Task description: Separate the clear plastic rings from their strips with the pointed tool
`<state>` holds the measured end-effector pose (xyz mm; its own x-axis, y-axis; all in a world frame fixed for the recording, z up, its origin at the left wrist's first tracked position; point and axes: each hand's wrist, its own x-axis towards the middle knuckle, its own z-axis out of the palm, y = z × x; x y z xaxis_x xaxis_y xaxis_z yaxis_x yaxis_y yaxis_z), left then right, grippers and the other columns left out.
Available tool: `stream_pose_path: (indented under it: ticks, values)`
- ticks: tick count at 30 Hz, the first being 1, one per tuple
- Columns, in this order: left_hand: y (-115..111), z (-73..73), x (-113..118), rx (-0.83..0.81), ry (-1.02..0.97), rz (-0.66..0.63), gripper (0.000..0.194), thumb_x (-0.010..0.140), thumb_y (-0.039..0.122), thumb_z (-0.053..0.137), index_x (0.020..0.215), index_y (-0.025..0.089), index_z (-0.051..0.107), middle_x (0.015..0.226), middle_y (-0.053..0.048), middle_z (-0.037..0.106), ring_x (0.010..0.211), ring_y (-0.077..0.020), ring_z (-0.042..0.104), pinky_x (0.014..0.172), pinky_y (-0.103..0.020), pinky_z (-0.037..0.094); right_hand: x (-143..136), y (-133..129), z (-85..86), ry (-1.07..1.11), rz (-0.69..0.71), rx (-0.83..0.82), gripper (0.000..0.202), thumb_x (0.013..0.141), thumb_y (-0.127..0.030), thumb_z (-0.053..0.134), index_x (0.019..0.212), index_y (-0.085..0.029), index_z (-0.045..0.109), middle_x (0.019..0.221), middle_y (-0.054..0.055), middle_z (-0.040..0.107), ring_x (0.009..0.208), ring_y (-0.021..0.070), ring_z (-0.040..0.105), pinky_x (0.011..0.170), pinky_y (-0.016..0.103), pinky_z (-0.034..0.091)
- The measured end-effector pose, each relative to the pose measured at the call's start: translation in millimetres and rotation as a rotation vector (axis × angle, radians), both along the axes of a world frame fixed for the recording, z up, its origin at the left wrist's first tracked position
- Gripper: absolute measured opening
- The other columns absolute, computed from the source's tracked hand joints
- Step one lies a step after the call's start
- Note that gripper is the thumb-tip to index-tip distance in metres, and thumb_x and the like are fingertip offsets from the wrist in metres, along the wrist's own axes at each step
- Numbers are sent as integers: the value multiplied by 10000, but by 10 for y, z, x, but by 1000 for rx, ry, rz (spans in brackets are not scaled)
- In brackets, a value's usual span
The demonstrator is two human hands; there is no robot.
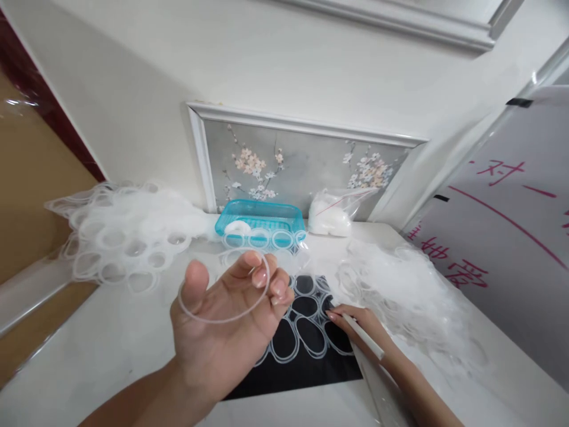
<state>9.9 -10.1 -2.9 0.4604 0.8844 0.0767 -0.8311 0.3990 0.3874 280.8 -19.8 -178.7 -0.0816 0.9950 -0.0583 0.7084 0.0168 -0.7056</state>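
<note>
My left hand [226, 320] is raised palm up over the work surface, its fingers loosely curled. A thin translucent plastic ring [217, 321] hangs across it, from the thumb to the bent fingers. To the right, my right hand [355, 323] rests on a black mat [293, 382], its fingers closed around a slim white pen-like tool [364, 337]. The tool's tip is hidden. Beneath that hand and partly behind the left one lies a clear sheet of joined oval rings [311, 335]. Its far end reaches the blue basket [262, 207].
Piles of translucent ring sheets stand at the left [120, 237] and right [409, 290]. A clear bag with white contents [331, 216] sits beside the basket. A framed flower panel [302, 154] backs the white table [146, 350]. A board with red writing [502, 207] rises at right.
</note>
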Motion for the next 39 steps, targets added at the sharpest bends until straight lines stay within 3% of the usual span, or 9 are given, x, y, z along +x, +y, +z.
stream_pose_path:
  ticks: [8,14,22,28,39]
  values:
    - [19,-22,24,34,52,5,325,592,456,903,735,209,747,653,2,535,653,-149,547,630,-251,529,31,-7,-70,2,-8,29,480,907,-619,504,881,-227,779,869,55,785,799,262,719,732,311,532]
    - [19,-46,33,21,-5,-24,321,614,425,901,755,177,754,673,3,557,675,-138,556,662,-239,526,23,-19,-25,40,-16,2,590,860,-714,493,898,-203,785,904,98,788,855,308,724,775,348,553]
    - [43,-74,52,69,16,-20,320,667,444,872,776,170,746,680,6,546,675,-131,551,681,-248,511,10,-22,24,39,-21,-21,581,852,-716,498,892,-212,784,925,92,792,875,317,727,783,367,558]
    - [64,-150,75,161,81,-2,345,695,502,833,797,186,739,691,5,506,682,-147,530,683,-286,481,30,-22,19,48,-9,-13,552,862,-691,504,897,-217,785,933,89,792,876,309,728,790,365,563]
    - [109,-205,118,329,168,-5,290,662,454,855,762,204,748,668,11,452,672,-159,512,686,-306,440,49,-33,81,24,4,-22,482,888,-617,504,914,-225,783,966,81,789,903,313,724,817,365,556]
